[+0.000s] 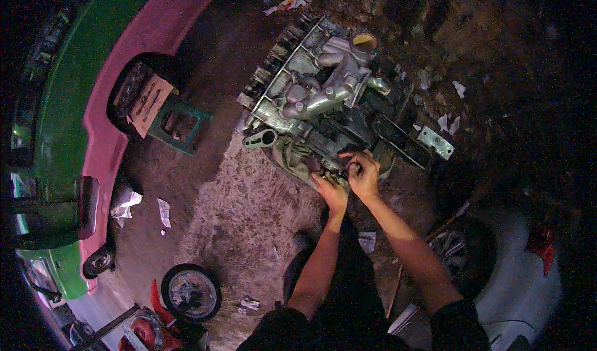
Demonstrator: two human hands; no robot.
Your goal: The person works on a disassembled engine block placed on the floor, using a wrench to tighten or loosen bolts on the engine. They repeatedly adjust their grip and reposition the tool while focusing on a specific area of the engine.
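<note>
In front of me lies an engine's metal cylinder head with a cast manifold (329,93). My left hand (331,192) is at its near side, fingers curled by small shiny metal parts (336,174); what they grip is too small to make out. Just to the right, my right hand (364,175) is closed in a pinch with the index finger partly raised, and the thing in it cannot be made out. A crumpled olive cloth (290,158) lies left of my hands, beside a flat metal arm with a round hole (260,139).
A green stool (198,126) carries cardboard (153,105) with tools on it. At left stands a green and pink vehicle (102,114); lower left, a motorcycle wheel (216,295). A drilled metal block (435,142) lies right. A pale car (528,282) stands lower right.
</note>
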